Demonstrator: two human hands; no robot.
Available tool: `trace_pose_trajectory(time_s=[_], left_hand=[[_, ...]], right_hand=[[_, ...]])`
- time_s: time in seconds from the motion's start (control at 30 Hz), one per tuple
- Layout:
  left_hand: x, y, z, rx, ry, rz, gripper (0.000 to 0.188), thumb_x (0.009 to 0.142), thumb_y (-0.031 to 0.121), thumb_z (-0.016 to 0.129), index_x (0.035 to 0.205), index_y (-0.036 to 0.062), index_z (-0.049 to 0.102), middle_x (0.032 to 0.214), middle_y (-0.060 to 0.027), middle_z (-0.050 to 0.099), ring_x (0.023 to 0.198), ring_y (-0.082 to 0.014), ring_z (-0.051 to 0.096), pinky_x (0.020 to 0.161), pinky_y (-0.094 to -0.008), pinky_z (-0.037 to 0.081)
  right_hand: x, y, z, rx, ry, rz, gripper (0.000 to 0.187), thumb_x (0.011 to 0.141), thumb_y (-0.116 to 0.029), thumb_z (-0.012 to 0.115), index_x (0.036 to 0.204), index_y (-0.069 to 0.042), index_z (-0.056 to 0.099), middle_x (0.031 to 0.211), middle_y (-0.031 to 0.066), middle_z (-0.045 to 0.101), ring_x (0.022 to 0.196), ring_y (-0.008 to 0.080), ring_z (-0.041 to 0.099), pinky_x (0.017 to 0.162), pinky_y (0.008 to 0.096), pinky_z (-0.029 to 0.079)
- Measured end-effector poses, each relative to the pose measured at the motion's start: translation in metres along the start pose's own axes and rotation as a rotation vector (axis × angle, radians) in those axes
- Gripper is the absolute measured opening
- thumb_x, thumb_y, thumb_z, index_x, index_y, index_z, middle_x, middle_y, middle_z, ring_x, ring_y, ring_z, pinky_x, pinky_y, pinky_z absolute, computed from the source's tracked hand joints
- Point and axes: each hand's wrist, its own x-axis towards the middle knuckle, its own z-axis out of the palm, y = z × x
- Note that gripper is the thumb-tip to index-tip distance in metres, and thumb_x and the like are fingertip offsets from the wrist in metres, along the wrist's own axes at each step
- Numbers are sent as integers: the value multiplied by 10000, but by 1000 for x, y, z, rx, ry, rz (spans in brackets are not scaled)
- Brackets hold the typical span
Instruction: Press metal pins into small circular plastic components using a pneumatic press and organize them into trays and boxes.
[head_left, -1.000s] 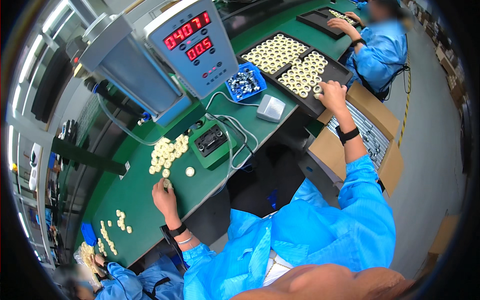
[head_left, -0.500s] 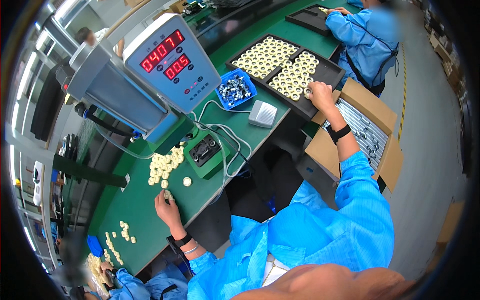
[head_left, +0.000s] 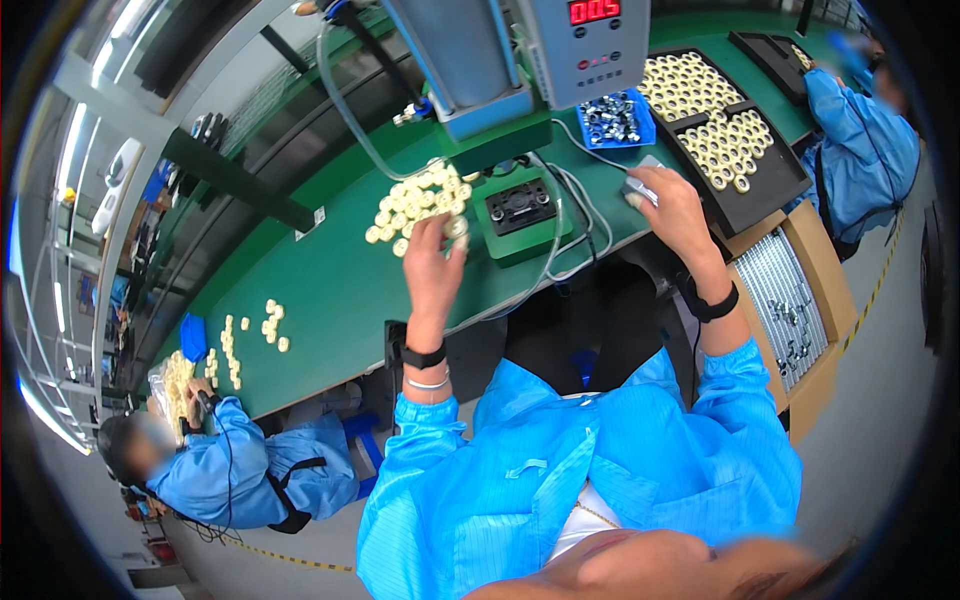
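Just left of the frame's centre, I record my left hand [head_left: 432, 272] pinching a cream ring [head_left: 457, 228] between thumb and fingertips. Right of centre, my right hand [head_left: 682, 212] has its fingers drawn narrow on a second ring [head_left: 634, 201], largely covered; a light grip there could let it slip. A grey box [head_left: 650, 170] lies under those fingers; contact I cannot confirm.

At the right, an open carton [head_left: 835, 280] of metal tubes [head_left: 768, 270] sits below the bench edge. Finding: a ring dropped there might fall among the tubes.

Between the hands, loose cables [head_left: 592, 225] loop beside the green fixture [head_left: 518, 245]; a low pass by either wrist could snag them. Immediately beyond the left fingertips lies the pile of rings [head_left: 415, 198], loosely heaped and liable to scatter if knuckles brush it.

Above the fixture, upper centre, hangs the press [head_left: 490, 150]. Principal hazard, in my judgement: fingers caught beneath it should it cycle.

Farther, upper right, a black tray [head_left: 768, 190] carries more rings, unlidded; a bump would disarrange them.
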Motion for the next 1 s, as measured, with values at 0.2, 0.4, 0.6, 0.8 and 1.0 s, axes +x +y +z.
trace_pose_trajectory(time_s=[0.2,0.4,0.6,0.8,1.0], left_hand=[[31,27,42,-88,-87,134,306,772,52,716,1071,30,657,1022,-109,637,879,-256,630,722,-342,510],[46,19,60,-114,-159,149,269,765,77,725,1027,28,687,946,-122,641,883,-289,618,776,-377,494],[51,15,58,-218,-298,53,271,794,120,722,1051,38,706,917,-116,617,874,-273,590,778,-367,473],[40,24,55,-143,-226,98,258,838,115,674,1087,60,705,880,-101,580,850,-288,557,739,-377,455],[37,39,52,73,-163,185,312,791,48,666,1101,67,700,1070,-97,682,957,-335,579,846,-414,487]], right_hand=[[6,19,24,13,-75,81,305,781,-122,716,1066,-22,675,978,158,683,853,332,650,762,405,518],[-1,15,11,65,-152,171,299,800,-136,698,1072,-15,676,981,172,690,823,327,664,751,396,527],[21,29,7,52,-100,129,325,787,-155,701,1083,-23,675,1001,172,685,829,321,660,780,407,522],[98,78,62,-215,-166,1,227,780,-82,660,997,-30,699,941,189,688,895,348,666,792,454,527],[130,86,94,-546,-508,9,163,805,-12,555,891,-20,693,933,207,693,915,360,682,791,456,556]])
